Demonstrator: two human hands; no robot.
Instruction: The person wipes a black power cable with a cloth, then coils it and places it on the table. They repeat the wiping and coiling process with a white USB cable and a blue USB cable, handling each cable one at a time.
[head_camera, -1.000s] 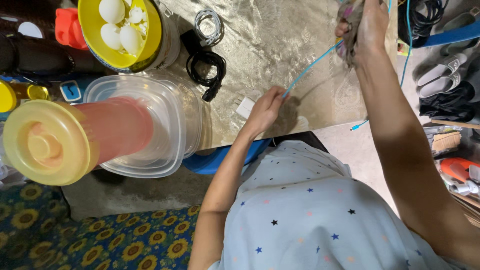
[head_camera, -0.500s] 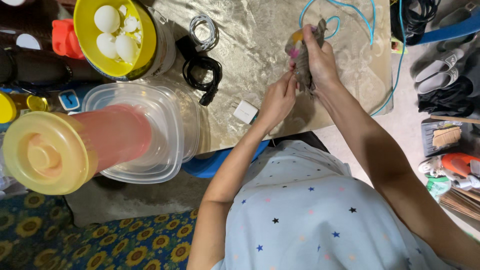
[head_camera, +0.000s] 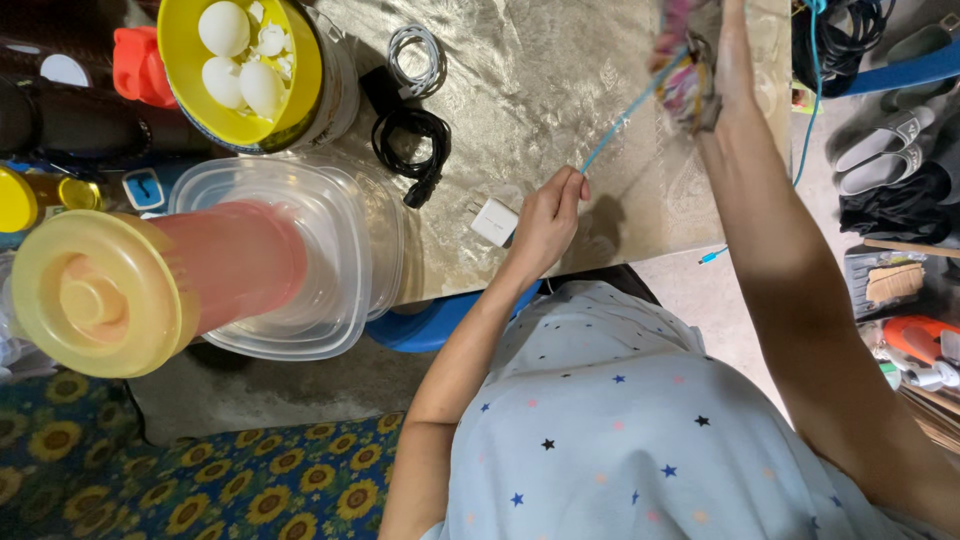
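a blue cable (head_camera: 625, 118) is being drawn taut: pinched by the left hand (head_camera: 548, 215) mid-frame, gripped with a cloth bundle (head_camera: 688, 75) by the right hand (head_camera: 728, 60) at upper right. steady tension seems needed next.

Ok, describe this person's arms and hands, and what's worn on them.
Both arms are bare from the shoulder down: no sleeves reach them, and no watch, ring or glove shows on the left hand or the right hand. The top is pale blue, dotted with small stars in several colours.

Left hand (head_camera: 548, 222) pinched shut low; right hand (head_camera: 735, 60) raised, clenched.
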